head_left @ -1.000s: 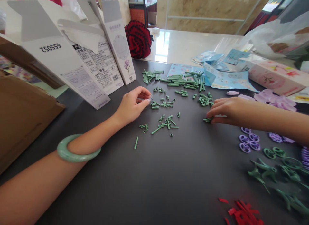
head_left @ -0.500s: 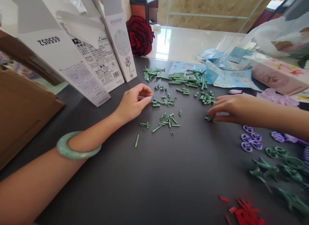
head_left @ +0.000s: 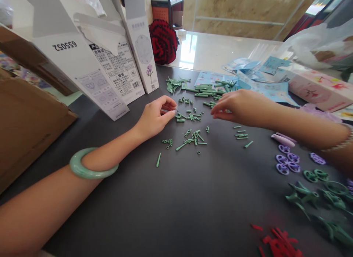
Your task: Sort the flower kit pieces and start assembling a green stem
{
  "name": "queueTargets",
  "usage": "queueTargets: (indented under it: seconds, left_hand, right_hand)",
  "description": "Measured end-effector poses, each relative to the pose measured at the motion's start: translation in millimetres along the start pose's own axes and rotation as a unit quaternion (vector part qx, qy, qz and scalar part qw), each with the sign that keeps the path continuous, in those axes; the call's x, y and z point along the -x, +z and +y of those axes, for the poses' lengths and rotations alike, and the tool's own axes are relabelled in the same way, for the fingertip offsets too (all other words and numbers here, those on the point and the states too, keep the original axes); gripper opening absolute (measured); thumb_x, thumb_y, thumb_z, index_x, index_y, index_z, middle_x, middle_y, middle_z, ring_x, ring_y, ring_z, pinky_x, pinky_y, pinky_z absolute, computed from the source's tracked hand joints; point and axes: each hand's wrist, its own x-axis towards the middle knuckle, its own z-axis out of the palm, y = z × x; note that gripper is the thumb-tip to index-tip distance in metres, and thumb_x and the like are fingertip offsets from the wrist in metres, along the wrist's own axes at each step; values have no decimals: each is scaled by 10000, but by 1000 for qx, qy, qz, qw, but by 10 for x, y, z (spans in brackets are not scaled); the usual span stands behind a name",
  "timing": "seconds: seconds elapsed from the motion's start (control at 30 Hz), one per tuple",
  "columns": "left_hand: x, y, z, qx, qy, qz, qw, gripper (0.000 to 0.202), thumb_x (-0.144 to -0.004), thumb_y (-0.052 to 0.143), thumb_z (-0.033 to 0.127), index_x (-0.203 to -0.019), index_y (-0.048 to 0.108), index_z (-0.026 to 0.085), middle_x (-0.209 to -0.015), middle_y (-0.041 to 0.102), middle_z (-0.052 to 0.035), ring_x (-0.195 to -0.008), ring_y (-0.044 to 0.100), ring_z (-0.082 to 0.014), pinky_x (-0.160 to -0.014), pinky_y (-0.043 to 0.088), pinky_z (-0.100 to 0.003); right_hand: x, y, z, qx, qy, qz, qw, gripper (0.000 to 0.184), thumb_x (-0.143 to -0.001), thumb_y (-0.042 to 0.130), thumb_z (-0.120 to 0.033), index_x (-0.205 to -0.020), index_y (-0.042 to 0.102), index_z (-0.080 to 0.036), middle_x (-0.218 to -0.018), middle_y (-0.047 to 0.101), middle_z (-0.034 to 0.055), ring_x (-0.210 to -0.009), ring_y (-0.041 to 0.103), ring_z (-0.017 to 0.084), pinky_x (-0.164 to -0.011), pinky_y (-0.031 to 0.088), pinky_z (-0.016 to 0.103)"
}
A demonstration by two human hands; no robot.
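My left hand (head_left: 157, 117) rests on the dark table at the left edge of a scatter of small green plastic pieces (head_left: 191, 116). Its thumb and fingertips curl together; what they hold, if anything, is too small to make out. My right hand (head_left: 234, 105) hovers over the right side of the pieces, fingers stretched toward the left and nothing visible in them. It partly hides a pile of green stem tubes (head_left: 204, 90). Below it lies a small group of thin green rods (head_left: 241, 135). More green rings and connectors (head_left: 194, 137) are spread in the middle.
Green leaves (head_left: 176, 84) lie at the back. White boxes (head_left: 143, 47) and a cardboard box (head_left: 30, 128) stand left. Blue packets (head_left: 261, 87) and a pink box (head_left: 317, 85) are back right. Purple rings (head_left: 288, 159), green sepals (head_left: 303, 192) and red pieces (head_left: 281, 242) lie right.
My right hand has moved left and away from the thin green rods, which now lie uncovered on the table. My left hand has stayed nearly in place. The view has shifted slightly.
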Motion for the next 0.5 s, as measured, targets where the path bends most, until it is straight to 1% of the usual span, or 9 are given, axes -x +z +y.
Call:
queueTargets:
  seconds: [0.07, 0.13, 0.23, 0.33, 0.5]
  left_hand:
    - [1, -3, 0, -3, -1, 2, 1000, 158, -760, 581, 271, -893, 593, 185, -974, 703, -72, -924, 658, -198, -828, 553, -338]
    - [3, -5, 0, -7, 0, 2, 1000, 159, -767, 573, 269, -900, 595, 184, -975, 702, -72, -928, 658, -197, -827, 553, -333]
    - [7, -2, -2, -8, 2, 3, 1000, 156, -774, 569, 268, -902, 596, 183, -975, 702, -72, -926, 659, -193, -817, 554, -323]
    - [7, 4, -4, -1, 1, 5, 1000, 137, -775, 579, 258, -893, 594, 188, -972, 706, -66, -918, 662, -191, -816, 558, -324]
    - [3, 5, 0, 5, 0, 5, 1000, 140, -768, 582, 250, -890, 599, 182, -959, 704, -65, -912, 662, -188, -817, 559, -321]
  right_hand:
    - [-187, 32, -69, -3, 4, 16, 1000, 305, -920, 508, -284, -1013, 784, -193, -1000, 770, 90, -894, 698, 276, -721, 480, 378]
    - [-347, 77, -115, -6, -6, 23, 1000, 296, -903, 506, -252, -997, 782, -201, -979, 770, 84, -887, 696, 266, -706, 473, 363]
    - [-489, 127, -149, -3, -14, 26, 1000, 284, -869, 505, -200, -941, 779, -211, -923, 763, 71, -847, 690, 250, -662, 455, 339]
    - [-520, 135, -164, 9, -14, 22, 1000, 263, -866, 509, -192, -899, 770, -204, -905, 751, 72, -837, 683, 248, -642, 440, 326]
    - [-483, 117, -178, 8, -25, 1, 1000, 253, -878, 511, -193, -903, 763, -191, -886, 755, 75, -820, 680, 246, -651, 436, 333]
